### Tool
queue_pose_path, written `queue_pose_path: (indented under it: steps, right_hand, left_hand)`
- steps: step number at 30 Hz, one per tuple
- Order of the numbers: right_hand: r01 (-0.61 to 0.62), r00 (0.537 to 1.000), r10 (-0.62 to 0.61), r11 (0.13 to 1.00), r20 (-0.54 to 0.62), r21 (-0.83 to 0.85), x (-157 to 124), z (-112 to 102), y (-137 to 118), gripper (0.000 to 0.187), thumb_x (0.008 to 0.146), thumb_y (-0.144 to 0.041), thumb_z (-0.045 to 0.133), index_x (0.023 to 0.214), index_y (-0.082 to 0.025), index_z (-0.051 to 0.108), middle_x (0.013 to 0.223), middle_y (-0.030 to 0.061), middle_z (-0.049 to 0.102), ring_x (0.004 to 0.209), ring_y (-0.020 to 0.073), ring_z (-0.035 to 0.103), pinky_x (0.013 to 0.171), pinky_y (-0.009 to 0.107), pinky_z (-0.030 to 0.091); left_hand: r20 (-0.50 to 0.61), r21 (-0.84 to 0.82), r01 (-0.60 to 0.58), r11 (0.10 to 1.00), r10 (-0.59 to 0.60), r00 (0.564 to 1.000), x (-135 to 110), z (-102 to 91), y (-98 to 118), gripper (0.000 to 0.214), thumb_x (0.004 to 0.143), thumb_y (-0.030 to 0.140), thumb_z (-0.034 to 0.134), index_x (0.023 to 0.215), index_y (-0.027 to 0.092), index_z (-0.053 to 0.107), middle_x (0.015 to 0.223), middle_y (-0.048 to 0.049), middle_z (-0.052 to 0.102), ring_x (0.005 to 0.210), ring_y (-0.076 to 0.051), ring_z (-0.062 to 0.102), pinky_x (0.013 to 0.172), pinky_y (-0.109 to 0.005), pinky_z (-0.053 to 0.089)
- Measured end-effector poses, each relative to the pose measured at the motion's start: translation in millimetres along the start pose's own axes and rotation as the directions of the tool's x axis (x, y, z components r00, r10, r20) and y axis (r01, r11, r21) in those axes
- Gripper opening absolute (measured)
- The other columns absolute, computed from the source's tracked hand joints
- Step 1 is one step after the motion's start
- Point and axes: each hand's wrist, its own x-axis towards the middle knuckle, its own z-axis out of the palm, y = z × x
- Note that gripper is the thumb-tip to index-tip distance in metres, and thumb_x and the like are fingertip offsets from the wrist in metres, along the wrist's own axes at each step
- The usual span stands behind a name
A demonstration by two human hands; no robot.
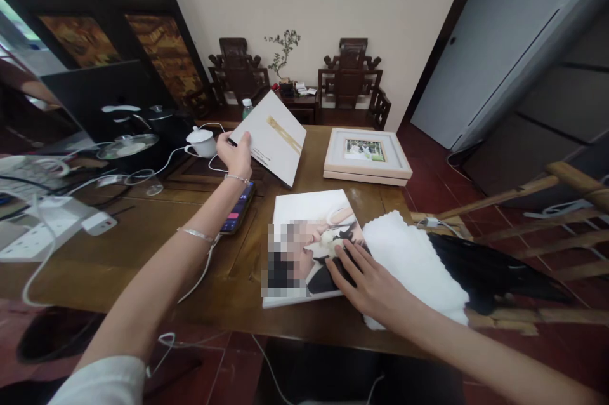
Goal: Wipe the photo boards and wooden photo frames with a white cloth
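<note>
My left hand (236,154) grips the left corner of a thin white album (280,135) with a gold stripe and small dark print. The album is tilted up above the far part of the table. My right hand (356,272) lies with fingers spread on a photo album (311,205), whose cover picture is partly blurred out. That album rests flat near the table's front edge. A crumpled white cloth (404,259) lies just right of it, partly beneath my right forearm. Below the raised album, a phone (239,207) with a lit screen is partly covered by my left wrist.
Two stacked picture frames (366,167) stand at the table's far right. To the left are a lidded white cup (200,141), a dark pot (130,151), a clear cup (145,181) and a power strip (38,230) with cables. A wooden chair (518,195) borders the right side.
</note>
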Motion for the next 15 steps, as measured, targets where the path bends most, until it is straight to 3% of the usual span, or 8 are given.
queue_pose_path:
  steps: [7, 11, 15]
  right_hand:
    - [-0.060, 0.955, 0.007, 0.984, 0.298, 0.169, 9, -5, -3, 0.074, 0.069, -0.012, 0.068, 0.138, -0.003, 0.044, 0.138, 0.0305, 0.046, 0.128, 0.0457, 0.042, 0.100, 0.055, 0.045]
    - [-0.090, 0.934, 0.004, 0.970, 0.358, 0.225, 9, -4, -2, 0.082, 0.067, -0.015, 0.071, 0.142, -0.004, 0.039, 0.142, 0.0294, 0.042, 0.132, 0.0451, 0.036, 0.104, 0.054, 0.041]
    - [-0.130, 0.931, 0.021, 0.952, 0.364, 0.276, 8, -2, -4, 0.086, 0.065, -0.015, 0.075, 0.142, -0.005, 0.040, 0.144, 0.0280, 0.040, 0.134, 0.0442, 0.033, 0.106, 0.053, 0.039]
  left_hand:
    - [-0.075, -0.053, -0.007, 0.999, 0.003, 0.997, 23, -2.4, 20, 0.017, 0.085, 0.018, 0.060, 0.098, 0.011, 0.052, 0.104, -0.0076, 0.063, 0.100, -0.018, 0.062, 0.093, -0.030, 0.048]
    - [-0.128, -0.086, 0.020, 0.996, -0.031, 0.991, 35, -7.4, 30, 0.022, 0.092, 0.019, 0.056, 0.108, 0.005, 0.048, 0.112, -0.0123, 0.063, 0.097, -0.015, 0.061, 0.090, -0.029, 0.049]
    - [-0.050, -0.177, 0.096, 0.980, -0.106, 0.993, 38, -12.1, 40, 0.020, 0.096, 0.017, 0.051, 0.108, 0.002, 0.045, 0.114, -0.0146, 0.062, 0.095, -0.013, 0.063, 0.087, -0.027, 0.051]
